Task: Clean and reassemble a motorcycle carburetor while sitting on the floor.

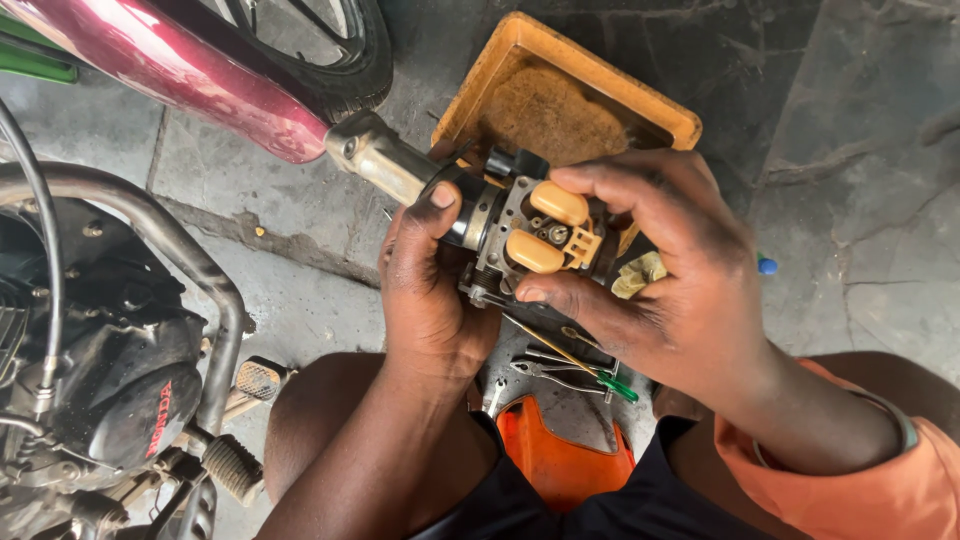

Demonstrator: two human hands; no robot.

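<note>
Both hands grasp a carburetor held over the ground: left hand clenched round its left side, thumb on top; right hand wrapped round its right side, forefinger above and thumb below the two yellow floats. Beyond the fingertips lies an orange tray; below the thumbs, pliers and a green-handled screwdriver.

**Carburettor held between two hands above the floor**

The carburettor sits between the left hand and the right hand, left thumb on its left side, right fingers over its top and bottom. Behind it, on the floor, lies a tray. Below it, a screwdriver and pliers lie between the knees. The motorcycle engine stands at the left edge, the wheel at the far left.
</note>
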